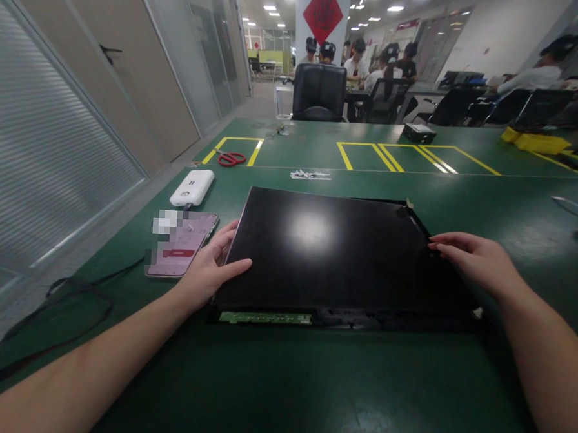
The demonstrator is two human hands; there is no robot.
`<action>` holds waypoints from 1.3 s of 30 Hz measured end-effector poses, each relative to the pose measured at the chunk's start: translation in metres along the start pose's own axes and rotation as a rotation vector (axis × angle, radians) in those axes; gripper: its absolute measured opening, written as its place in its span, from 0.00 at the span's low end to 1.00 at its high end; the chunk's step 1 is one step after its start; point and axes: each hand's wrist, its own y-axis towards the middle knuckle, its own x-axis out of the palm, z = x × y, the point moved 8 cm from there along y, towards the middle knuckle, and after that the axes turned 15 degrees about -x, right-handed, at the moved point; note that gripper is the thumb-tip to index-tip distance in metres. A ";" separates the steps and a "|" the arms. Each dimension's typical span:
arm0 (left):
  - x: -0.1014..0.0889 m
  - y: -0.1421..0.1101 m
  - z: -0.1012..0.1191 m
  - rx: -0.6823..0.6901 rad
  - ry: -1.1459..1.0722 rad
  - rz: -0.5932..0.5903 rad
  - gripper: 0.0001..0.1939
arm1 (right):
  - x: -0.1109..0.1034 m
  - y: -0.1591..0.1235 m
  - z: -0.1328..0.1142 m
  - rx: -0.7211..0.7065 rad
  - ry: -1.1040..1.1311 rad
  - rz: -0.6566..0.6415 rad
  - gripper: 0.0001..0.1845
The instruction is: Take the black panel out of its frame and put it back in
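Observation:
A black LCD panel (325,257) lies over a thin black frame (417,217), whose rim shows along the back right and the right side. At the panel's front left edge a green circuit board strip (265,317) is exposed. My left hand (216,264) grips the panel's left edge, thumb on the top face and fingers at the side, partly hidden. My right hand (466,255) is at the right rim, with its thumb and fingertips pinched together. What lies between those fingertips is too small to tell. Small pale tabs stand at the frame's right corners.
Left of the panel lie a phone (183,243), a white power bank (192,188) and a black cable (92,282). Red-handled scissors (231,158) and small white strips (310,175) are farther back on the green table (309,385). Several people sit beyond a black chair (319,92).

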 end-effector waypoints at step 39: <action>0.013 0.001 0.004 0.008 -0.255 -0.145 0.35 | -0.019 -0.025 -0.043 0.013 0.657 0.174 0.39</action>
